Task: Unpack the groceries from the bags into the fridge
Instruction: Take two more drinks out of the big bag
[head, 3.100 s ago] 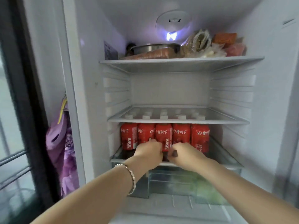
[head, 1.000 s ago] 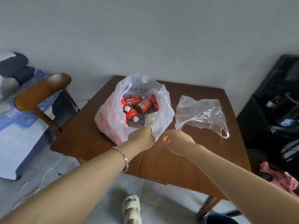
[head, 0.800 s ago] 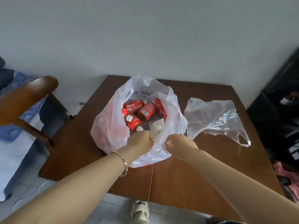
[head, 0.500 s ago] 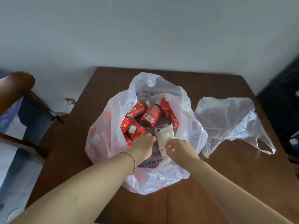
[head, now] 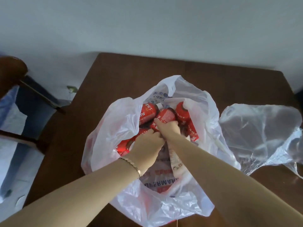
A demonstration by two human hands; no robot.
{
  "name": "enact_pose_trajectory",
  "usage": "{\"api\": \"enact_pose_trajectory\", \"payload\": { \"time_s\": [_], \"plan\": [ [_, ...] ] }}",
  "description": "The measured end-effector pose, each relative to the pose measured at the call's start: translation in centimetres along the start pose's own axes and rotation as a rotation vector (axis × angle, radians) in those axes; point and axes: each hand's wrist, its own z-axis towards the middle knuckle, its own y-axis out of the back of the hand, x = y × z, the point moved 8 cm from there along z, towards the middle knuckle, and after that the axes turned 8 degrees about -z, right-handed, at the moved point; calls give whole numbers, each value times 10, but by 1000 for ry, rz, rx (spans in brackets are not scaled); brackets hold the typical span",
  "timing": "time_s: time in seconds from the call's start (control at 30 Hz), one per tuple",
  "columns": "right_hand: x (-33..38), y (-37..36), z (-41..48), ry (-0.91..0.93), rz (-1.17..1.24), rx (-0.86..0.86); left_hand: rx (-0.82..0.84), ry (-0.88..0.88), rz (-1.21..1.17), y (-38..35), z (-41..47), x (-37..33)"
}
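curled around a red juice bottle [head: 165,116], my right hand [head: 170,131] has its thumb on one side of the bottle and its fingers on the other. it is reaching down into an open white plastic bag [head: 114,128]. my left hand [head: 147,145] sits just beside it, touching it. its knuckles are up and its fingers are bent down into the pile of bottles. i cannot tell whether they hold one. a thin bracelet [head: 131,164] circles my left wrist. both forearms stretch forward from the bottom of the view and meet over the bag's mouth.

more red bottles [head: 147,112] lie on their sides in the bag, around and under my hands. the bag rests on a dark brown wooden table [head: 131,68]. a crumpled clear plastic bag [head: 262,133] lies just to its right on the same table. the far edge of the table is close to a plain pale wall [head: 147,22]. the curved wooden back of a chair [head: 11,69] shows at the left edge.
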Motion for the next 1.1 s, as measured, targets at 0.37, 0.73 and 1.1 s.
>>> {"api": "enact_pose_trajectory", "payload": {
  "time_s": [0.37, 0.73, 1.1],
  "plan": [
    [-28, 10, 21, 35, 18, 107, 0, 257, -121, 7, -15, 31],
    [-63, 71, -72, 584, -336, 26, -293, 43, -221, 7, -1, 6],
    [-55, 75, -111, 945, -394, 3, -289, -176, -336, 57, -31, -34]
  ]
}}
